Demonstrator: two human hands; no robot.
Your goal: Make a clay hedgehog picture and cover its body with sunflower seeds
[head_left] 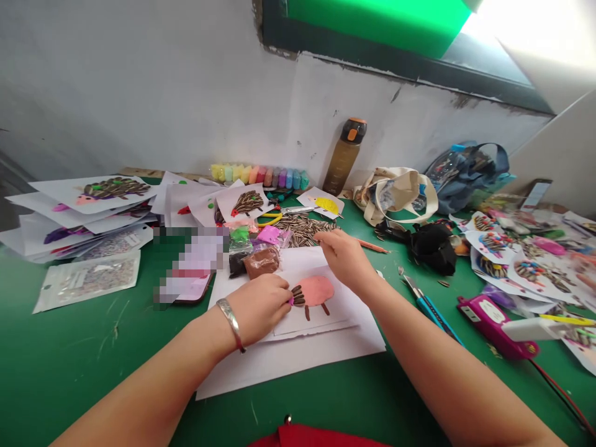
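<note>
A flat pink clay oval (316, 290) with two brown clay legs is stuck on a white sheet (342, 316). Several striped sunflower seeds (298, 295) fan out at its left end, next to a small purple bit (292, 302). My left hand (265, 304), wearing a silver bracelet (230, 320), lies on the sheet with its fingertips beside that bit. Over the near edge of the sunflower seed pile (302, 228), my right hand (345, 259) has thumb and forefinger pinched together; what is between them is hidden.
Bagged brown clay (262, 262) sits behind my left hand, near a phone (198, 273). Finished seed pictures (112, 189) are stacked at left. A blue utility knife (433, 310) and a magenta glue-gun-like device (496, 326) lie right. A bottle (343, 158) stands by the wall.
</note>
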